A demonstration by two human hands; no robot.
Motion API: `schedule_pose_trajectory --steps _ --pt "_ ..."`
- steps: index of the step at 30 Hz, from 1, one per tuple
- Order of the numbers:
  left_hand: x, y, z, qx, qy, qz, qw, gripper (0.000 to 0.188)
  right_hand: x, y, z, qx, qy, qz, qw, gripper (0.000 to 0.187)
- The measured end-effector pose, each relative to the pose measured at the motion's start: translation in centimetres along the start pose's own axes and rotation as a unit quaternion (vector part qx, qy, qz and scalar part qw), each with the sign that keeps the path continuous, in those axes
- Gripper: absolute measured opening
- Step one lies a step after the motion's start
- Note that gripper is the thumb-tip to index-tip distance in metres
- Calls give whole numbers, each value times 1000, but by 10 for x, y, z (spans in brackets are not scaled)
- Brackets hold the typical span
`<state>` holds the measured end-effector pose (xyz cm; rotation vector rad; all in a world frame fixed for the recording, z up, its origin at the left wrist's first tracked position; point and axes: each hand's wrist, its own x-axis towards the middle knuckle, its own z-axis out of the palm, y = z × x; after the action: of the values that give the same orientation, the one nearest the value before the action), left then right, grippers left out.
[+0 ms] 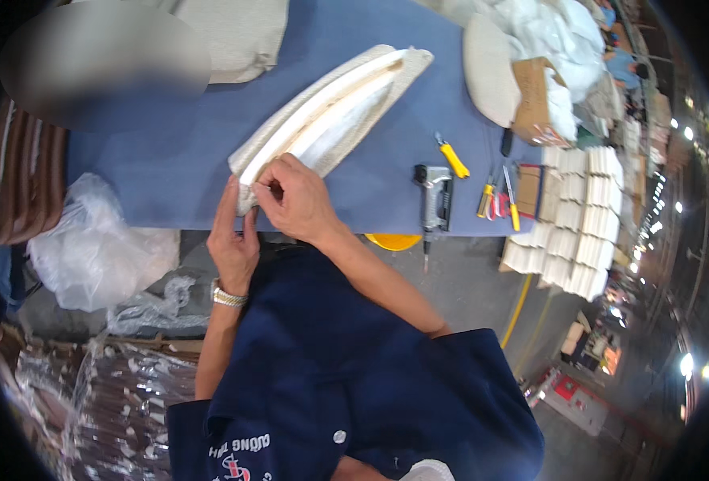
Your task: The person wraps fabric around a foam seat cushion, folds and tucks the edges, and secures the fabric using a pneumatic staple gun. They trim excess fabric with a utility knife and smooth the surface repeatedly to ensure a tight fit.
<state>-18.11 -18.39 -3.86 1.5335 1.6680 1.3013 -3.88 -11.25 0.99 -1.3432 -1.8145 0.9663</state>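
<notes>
A long curved upholstery piece lies slantwise on the blue-covered table. Beige fabric wraps its outside, and white padding with a tan strip shows along its inner side. My left hand grips the near end between thumb and fingers. Beside it, my right hand is closed in a pinch at the fabric edge on that same end; the fingertips partly hide what they hold. To the right of the piece, a pneumatic staple gun lies by the table's near edge, with a yellow-handled cutter just beyond it.
Screwdrivers and red-handled scissors lie at the table's right. Beyond are a cardboard box, a beige cushion and stacked pale pieces. Plastic bags and brown curved parts stand left. A yellow round object shows below the edge.
</notes>
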Motion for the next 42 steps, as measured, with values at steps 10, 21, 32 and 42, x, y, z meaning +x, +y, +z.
schedule_pose_trajectory --steps 10,21,32,42 --pt "-15 9 -5 43 2 -60 997 51 -7 8 5 -37 -27 -71 996 19" --pt "-17 15 1 55 5 -19 998 59 -17 20 -10 65 -97 -51 992 14" --pt "4 8 -5 40 14 36 998 47 -1 20 -10 115 -119 -48 985 12" --pt "-4 -3 -9 22 0 52 998 50 -17 -8 1 -26 -33 7 999 14"
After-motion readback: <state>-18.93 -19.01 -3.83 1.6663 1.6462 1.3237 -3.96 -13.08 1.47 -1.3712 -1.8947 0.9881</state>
